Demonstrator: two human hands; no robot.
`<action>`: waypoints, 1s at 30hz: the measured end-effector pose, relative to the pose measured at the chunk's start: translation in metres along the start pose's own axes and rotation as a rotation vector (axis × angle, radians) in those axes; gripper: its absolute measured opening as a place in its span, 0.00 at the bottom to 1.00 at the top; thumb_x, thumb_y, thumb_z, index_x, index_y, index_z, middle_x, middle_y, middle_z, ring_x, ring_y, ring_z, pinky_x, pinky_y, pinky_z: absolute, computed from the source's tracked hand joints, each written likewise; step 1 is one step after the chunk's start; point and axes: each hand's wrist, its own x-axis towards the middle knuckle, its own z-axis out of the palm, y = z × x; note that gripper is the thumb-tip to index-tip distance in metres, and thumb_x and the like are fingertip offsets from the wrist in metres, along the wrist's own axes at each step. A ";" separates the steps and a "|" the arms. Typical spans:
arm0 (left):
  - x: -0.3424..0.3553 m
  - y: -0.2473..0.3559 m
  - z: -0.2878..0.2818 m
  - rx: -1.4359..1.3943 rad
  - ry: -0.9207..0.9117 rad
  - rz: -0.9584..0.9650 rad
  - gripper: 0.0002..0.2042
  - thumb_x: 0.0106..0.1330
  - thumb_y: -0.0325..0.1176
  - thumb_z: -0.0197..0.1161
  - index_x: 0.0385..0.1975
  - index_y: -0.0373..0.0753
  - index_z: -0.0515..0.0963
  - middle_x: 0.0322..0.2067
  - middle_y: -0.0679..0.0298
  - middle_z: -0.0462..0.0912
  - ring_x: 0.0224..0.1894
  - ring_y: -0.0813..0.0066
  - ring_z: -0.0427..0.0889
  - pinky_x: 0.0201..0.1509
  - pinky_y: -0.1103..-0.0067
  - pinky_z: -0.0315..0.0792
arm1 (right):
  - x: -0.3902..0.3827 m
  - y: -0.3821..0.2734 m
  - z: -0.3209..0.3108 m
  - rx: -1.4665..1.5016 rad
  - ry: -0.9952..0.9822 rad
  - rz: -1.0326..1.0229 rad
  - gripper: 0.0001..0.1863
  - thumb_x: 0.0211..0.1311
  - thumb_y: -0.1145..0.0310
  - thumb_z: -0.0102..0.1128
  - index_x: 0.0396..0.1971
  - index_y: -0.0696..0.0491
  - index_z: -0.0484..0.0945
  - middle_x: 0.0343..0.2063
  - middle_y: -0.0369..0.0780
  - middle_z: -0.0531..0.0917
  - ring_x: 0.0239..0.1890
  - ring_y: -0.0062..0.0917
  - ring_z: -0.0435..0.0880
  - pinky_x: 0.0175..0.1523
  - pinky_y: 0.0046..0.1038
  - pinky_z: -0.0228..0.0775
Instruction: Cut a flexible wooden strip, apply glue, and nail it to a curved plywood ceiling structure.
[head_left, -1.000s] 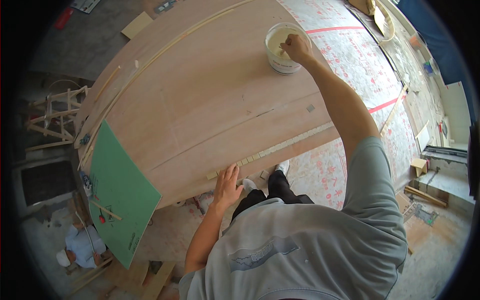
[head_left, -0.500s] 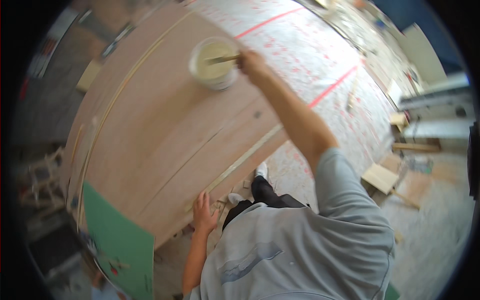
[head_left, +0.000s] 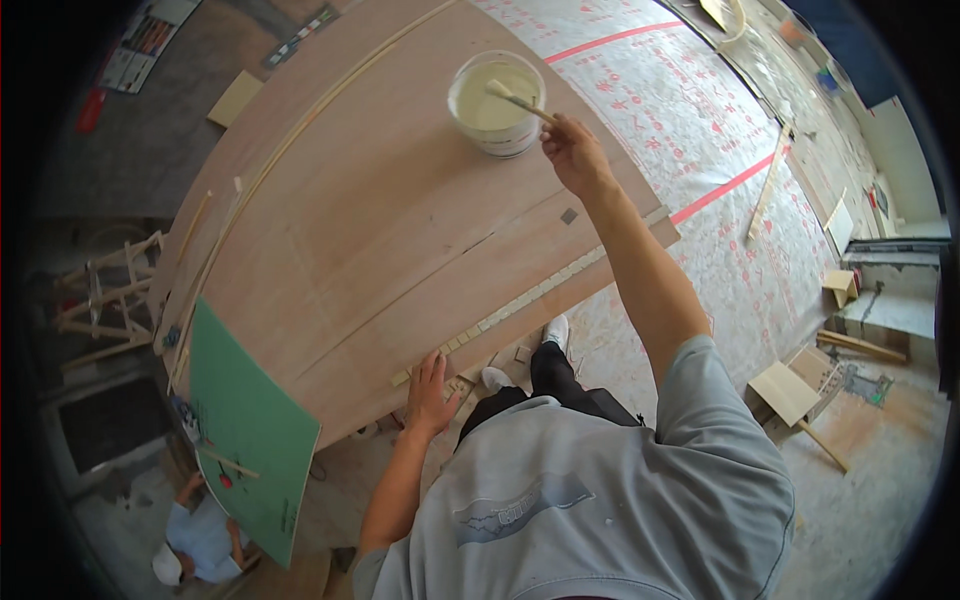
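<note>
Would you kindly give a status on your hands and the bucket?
Right hand holding pale-tipped tool over bucket. Left hand at pale block row. Green board at left.

And there it was at top centre, the bucket, milky white, with pale cream paste inside and a tan-handled tool tipped in that same cream! Across the middle spread the board, dusty pinkish brown, streaked by one dark line, while the strip near its lower edge showed cream, ticked crosswise like a ruler. Lower left, solid green from the panel! Upper right, whitish sheeting came speckled with red print, striped by pinkish-red tape (a loud pairing, that). Bottom centre, the grey shirt wore a slate band.
</note>
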 end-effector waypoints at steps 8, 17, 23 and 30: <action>-0.008 0.002 -0.005 -0.030 0.078 0.058 0.36 0.55 0.35 0.71 0.64 0.32 0.66 0.67 0.52 0.63 0.67 0.49 0.62 0.72 0.62 0.59 | 0.014 0.028 0.000 0.629 0.153 0.232 0.31 0.79 0.47 0.35 0.41 0.64 0.73 0.25 0.43 0.78 0.25 0.24 0.75 0.29 0.21 0.71; -0.042 -0.060 0.012 -0.054 0.312 0.181 0.31 0.57 0.33 0.66 0.62 0.33 0.69 0.65 0.52 0.66 0.68 0.49 0.63 0.71 0.54 0.55 | -0.129 0.014 0.061 0.272 -0.243 0.095 0.10 0.74 0.68 0.53 0.39 0.62 0.74 0.33 0.43 0.80 0.36 0.25 0.78 0.39 0.19 0.74; -0.062 -0.107 0.009 -0.042 0.260 0.174 0.32 0.61 0.35 0.65 0.66 0.36 0.66 0.69 0.54 0.64 0.71 0.50 0.60 0.74 0.54 0.52 | -0.322 0.108 0.042 -0.768 -0.002 -0.066 0.06 0.71 0.72 0.56 0.42 0.58 0.77 0.29 0.38 0.82 0.30 0.19 0.79 0.34 0.21 0.72; -0.066 -0.128 0.018 -0.015 0.257 0.235 0.34 0.60 0.38 0.67 0.66 0.35 0.66 0.70 0.56 0.60 0.73 0.54 0.58 0.74 0.52 0.50 | -0.400 0.238 0.068 -1.084 0.084 -0.061 0.11 0.68 0.73 0.58 0.47 0.56 0.82 0.23 0.34 0.79 0.24 0.15 0.75 0.29 0.20 0.69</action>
